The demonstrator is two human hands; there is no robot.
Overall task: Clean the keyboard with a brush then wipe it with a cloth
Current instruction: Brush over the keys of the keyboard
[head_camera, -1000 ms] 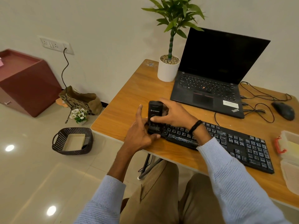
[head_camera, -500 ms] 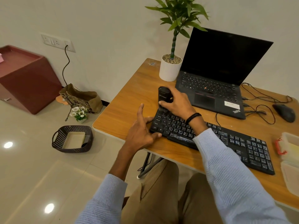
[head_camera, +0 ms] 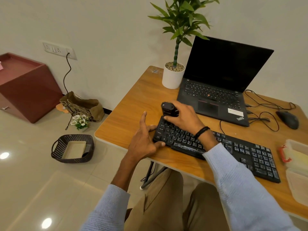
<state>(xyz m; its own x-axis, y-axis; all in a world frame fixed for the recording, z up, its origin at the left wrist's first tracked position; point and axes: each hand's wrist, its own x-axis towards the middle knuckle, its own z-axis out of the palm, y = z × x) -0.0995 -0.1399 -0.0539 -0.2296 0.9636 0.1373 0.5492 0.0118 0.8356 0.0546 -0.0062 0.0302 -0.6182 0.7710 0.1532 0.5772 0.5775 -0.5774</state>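
The person's right hand (head_camera: 185, 118) is wrapped round a stubby black brush (head_camera: 167, 108), fingers (head_camera: 177, 105) curled over its far side and the thumb pressed against its near side. The brush stands roughly upright, its lower end down on the keys at the far left corner of the black keyboard (head_camera: 250, 155). I can't make out the bristles from here; the hand and the brush body cover them.

The left hand (head_camera: 143, 142) holds nothing. Its fingers are mostly straight and spread, the index finger pointing away over the wooden desk (head_camera: 131, 112), the others touching the keyboard's left end and the thumb lying on its near left corner. The keyboard runs away to the right of these fingers, angled across the desk's front edge, with the right forearm lying over its middle.

Just beyond the right fingers sits an open black laptop (head_camera: 216, 95), screen dark. Beyond the brush and a little left of the laptop is a white pot (head_camera: 171, 79) with a green plant. Far right of both hands are a black mouse (head_camera: 288, 120) with loose cables and a clear plastic tub (head_camera: 296, 157). On the floor to the left of the left hand are a dark woven basket (head_camera: 73, 160), a paper bag (head_camera: 83, 105) and a red cabinet (head_camera: 28, 90).
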